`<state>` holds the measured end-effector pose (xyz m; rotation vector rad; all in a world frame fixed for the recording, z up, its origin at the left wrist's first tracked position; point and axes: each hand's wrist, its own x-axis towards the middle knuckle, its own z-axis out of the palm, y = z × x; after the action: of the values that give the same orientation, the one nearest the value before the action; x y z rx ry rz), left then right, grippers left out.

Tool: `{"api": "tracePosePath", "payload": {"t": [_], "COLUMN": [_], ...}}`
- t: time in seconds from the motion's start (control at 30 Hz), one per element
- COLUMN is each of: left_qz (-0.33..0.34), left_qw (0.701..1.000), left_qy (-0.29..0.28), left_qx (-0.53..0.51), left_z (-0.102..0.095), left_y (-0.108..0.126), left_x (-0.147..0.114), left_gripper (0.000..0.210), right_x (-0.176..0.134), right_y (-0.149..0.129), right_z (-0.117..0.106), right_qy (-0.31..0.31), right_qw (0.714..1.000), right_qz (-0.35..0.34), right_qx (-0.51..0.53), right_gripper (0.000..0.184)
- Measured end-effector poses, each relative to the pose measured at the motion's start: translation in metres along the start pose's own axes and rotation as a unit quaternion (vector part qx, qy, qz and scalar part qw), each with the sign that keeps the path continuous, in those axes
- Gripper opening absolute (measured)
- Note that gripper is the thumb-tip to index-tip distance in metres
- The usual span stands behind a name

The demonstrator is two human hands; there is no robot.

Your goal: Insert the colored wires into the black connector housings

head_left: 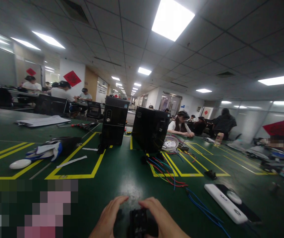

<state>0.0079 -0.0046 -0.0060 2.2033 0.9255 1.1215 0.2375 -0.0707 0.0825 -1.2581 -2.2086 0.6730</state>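
A small black part (138, 222) with a blocky shape is on the green table at the bottom middle, its lower end cut off by the frame. My left hand (110, 215) curves along its left side, fingers stretched out, with a dark gap between palm and part. On the other side is my right hand (160, 215), its fingers also extended and its fingertips close to the part's far end. Whether those fingertips touch it I cannot make out. Both hands look open around the part.
Two black computer cases (115, 120) stand ahead. Coloured wires (163, 170) and a white power strip (224, 203) lie to the right. At left are gloves (44, 151), a white oval object (20, 164) and papers (41, 121). People sit at tables beyond.
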Motion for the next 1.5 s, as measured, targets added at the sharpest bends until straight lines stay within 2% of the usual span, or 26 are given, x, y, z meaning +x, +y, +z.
{"api": "tracePosePath", "payload": {"t": [0.13, 0.3, 0.43, 0.5, 0.57, 0.7, 0.93, 1.07, 1.13, 1.2, 1.27, 1.4, 1.5], "left_qz": [-0.006, -0.011, 0.005, 0.000, -0.016, -0.024, -0.039, -0.007, 0.002, -0.005, -0.012, 0.014, 0.034], "left_qw": [0.999, 0.998, 0.995, 0.996, 1.000, 0.999, 0.998, 0.998, 0.998, 0.999, 1.000, 0.999, 0.997], "left_qy": [-0.042, -0.064, -0.104, -0.088, -0.024, 0.019, 0.015, -0.009, -0.017, -0.012, -0.002, 0.029, 0.068], "left_qx": [-0.004, -0.006, 0.002, 0.008, 0.006, -0.037, -0.045, -0.054, -0.054, -0.044, -0.026, 0.013, 0.016], "left_z": [0.002, -0.004, -0.002, 0.000, 0.000, -0.005, -0.013, -0.014, -0.014, -0.014, -0.013, -0.009, -0.007], "left_y": [-0.006, 0.005, 0.004, 0.006, 0.012, 0.026, 0.027, 0.025, 0.025, 0.025, 0.024, 0.017, 0.014], "left_x": [0.001, 0.001, 0.002, 0.002, 0.002, 0.003, 0.007, 0.009, 0.009, 0.009, 0.008, 0.006, 0.008], "left_gripper": [0.085, 0.077, 0.072, 0.050, 0.028, 0.018, 0.016, 0.020, 0.020, 0.021, 0.021, 0.022, 0.022], "right_x": [-0.027, -0.066, -0.096, -0.108, -0.118, -0.124, -0.116, -0.103, -0.090, -0.073, -0.051, 0.001, 0.038], "right_y": [0.020, 0.059, 0.093, 0.110, 0.124, 0.142, 0.143, 0.136, 0.129, 0.119, 0.106, 0.087, 0.088], "right_z": [-0.034, -0.091, -0.119, -0.126, -0.130, -0.132, -0.128, -0.122, -0.116, -0.108, -0.098, -0.077, -0.067], "right_qy": [0.030, 0.032, 0.038, 0.058, 0.078, 0.092, 0.080, 0.090, 0.128, 0.171, 0.187, 0.171, 0.169], "right_qw": [0.996, 0.979, 0.947, 0.922, 0.905, 0.889, 0.882, 0.872, 0.870, 0.872, 0.879, 0.888, 0.880], "right_qz": [0.069, 0.174, 0.225, 0.238, 0.242, 0.244, 0.237, 0.220, 0.186, 0.141, 0.112, 0.117, 0.141], "right_qx": [-0.057, -0.099, -0.228, -0.299, -0.341, -0.376, -0.399, -0.429, -0.438, -0.436, -0.424, -0.412, -0.421], "right_gripper": [0.079, 0.074, 0.067, 0.066, 0.066, 0.064, 0.068, 0.078, 0.073, 0.059, 0.049, 0.044, 0.042]}}
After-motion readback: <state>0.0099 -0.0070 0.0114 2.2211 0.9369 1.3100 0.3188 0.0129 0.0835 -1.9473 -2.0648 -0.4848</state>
